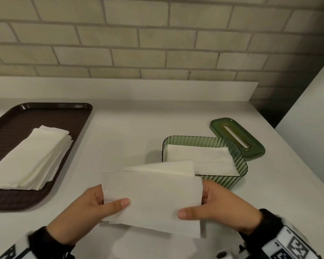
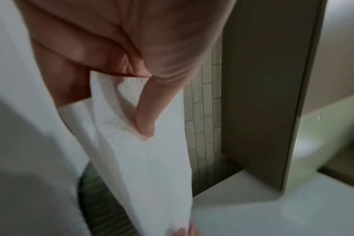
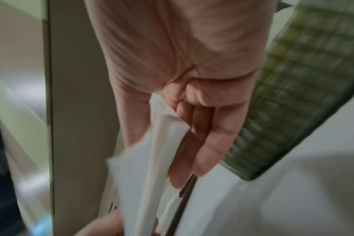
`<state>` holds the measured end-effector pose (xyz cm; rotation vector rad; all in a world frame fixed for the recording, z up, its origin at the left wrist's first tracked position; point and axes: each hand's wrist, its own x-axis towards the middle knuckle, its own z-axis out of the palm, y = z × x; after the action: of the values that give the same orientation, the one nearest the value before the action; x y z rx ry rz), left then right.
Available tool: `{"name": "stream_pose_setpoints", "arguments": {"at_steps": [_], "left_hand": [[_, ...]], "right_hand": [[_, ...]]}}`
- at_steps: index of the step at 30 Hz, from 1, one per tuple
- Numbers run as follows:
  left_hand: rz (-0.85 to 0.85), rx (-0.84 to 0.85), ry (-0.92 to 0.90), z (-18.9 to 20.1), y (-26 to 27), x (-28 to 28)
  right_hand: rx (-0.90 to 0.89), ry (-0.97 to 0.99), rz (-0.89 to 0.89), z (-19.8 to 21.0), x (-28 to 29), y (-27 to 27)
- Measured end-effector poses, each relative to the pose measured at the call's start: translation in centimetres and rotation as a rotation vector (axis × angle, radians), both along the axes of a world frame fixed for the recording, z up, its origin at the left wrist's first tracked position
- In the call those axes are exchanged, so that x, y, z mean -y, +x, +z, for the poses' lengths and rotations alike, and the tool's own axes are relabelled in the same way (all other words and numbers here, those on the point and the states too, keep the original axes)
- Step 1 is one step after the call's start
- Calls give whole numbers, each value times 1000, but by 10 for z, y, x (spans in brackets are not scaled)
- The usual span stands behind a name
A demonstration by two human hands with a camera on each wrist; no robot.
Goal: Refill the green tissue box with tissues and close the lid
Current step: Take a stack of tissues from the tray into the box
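I hold a small stack of white tissues [image 1: 153, 195] above the counter, just in front of the green ribbed tissue box [image 1: 223, 181]. My left hand [image 1: 94, 206] pinches its left end, thumb on top. My right hand [image 1: 213, 206] pinches the right end the same way. The box stands open with white tissues [image 1: 200, 157] lying inside. Its green lid [image 1: 238, 137] with a gold-rimmed slot lies on the counter behind the box. In the left wrist view the thumb [image 2: 150, 110] presses on the tissues [image 2: 148, 167]. In the right wrist view the fingers [image 3: 204, 143] lie under the stack [image 3: 158, 143], next to the box [image 3: 293, 95].
A dark brown tray [image 1: 60, 116] at the left holds a larger pile of white tissues [image 1: 30, 157]. A low white backsplash [image 1: 120, 88] and a tiled wall run behind the counter. A white panel [image 1: 310, 113] stands at the right.
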<state>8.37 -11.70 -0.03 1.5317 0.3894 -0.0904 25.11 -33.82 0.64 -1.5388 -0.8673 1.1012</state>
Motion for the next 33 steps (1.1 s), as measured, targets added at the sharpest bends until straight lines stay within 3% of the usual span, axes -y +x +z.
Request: {"name": "stream_pose_setpoints", "arguments": {"at_steps": [3, 7, 11, 15, 19, 23, 29, 33], "left_hand": [[56, 24, 94, -6, -6, -3], [165, 98, 453, -7, -10, 1], [108, 19, 624, -15, -18, 0], [81, 22, 609, -16, -19, 5], [132, 83, 667, -8, -11, 9], [146, 76, 589, 1, -6, 3], [-23, 185, 513, 14, 7, 18], [83, 246, 350, 6, 20, 29]], "right_hand": [[85, -34, -29, -14, -5, -3], [191, -10, -49, -21, -12, -2], [373, -54, 9, -31, -18, -4], [391, -134, 59, -40, -18, -8], [390, -121, -30, -40, -18, -1], [311, -8, -157, -22, -15, -2], [419, 164, -194, 27, -21, -11], [365, 238, -211, 38, -32, -21]]}}
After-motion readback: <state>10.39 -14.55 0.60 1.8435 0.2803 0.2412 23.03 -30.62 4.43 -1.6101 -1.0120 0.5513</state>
